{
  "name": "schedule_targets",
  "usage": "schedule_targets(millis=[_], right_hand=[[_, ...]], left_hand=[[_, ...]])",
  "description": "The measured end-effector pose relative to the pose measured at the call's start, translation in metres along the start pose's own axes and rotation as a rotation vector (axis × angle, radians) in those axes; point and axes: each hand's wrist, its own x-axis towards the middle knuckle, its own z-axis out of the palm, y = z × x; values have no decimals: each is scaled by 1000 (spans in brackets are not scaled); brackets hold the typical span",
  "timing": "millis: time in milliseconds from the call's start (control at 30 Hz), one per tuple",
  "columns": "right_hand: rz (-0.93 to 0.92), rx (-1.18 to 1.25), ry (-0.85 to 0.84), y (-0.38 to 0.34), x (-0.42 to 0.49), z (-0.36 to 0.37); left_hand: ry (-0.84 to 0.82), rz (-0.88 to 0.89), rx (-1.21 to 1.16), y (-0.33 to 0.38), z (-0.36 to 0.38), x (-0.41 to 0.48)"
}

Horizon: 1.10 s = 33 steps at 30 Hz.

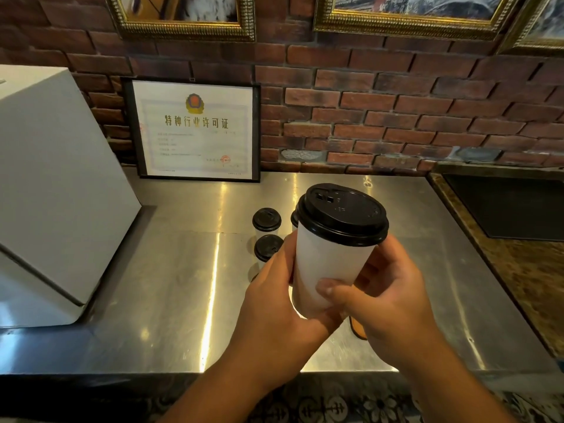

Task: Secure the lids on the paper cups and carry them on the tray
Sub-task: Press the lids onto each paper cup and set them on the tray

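I hold a white paper cup with a black lid up in front of me, above the steel counter. My left hand grips its lower left side and base. My right hand wraps its right side, thumb across the front. Behind it on the counter stand two lidded cups, and a third lidded cup is mostly hidden by the held one. An orange-brown edge shows under my right hand; I cannot tell what it is.
The stainless steel counter runs along a brick wall. A large white box-like appliance fills the left side. A framed certificate leans on the wall. A dark sink in a stone top lies at the right.
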Motion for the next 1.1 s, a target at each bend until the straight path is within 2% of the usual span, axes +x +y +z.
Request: schedule_targets(millis=[200, 367, 600, 833, 1100], right_hand=[[16, -9, 28, -6, -1, 3], [77, 40, -25, -12, -3, 3], [70, -14, 22, -11, -5, 2], [92, 26, -40, -20, -6, 2], [94, 59, -22, -21, -9, 6]], left_hand=[[14, -24, -6, 5, 1, -3], [25, -36, -21, 9, -2, -5], [84, -48, 35, 18, 0, -8], [56, -24, 28, 23, -6, -10], [65, -31, 10, 23, -8, -11]])
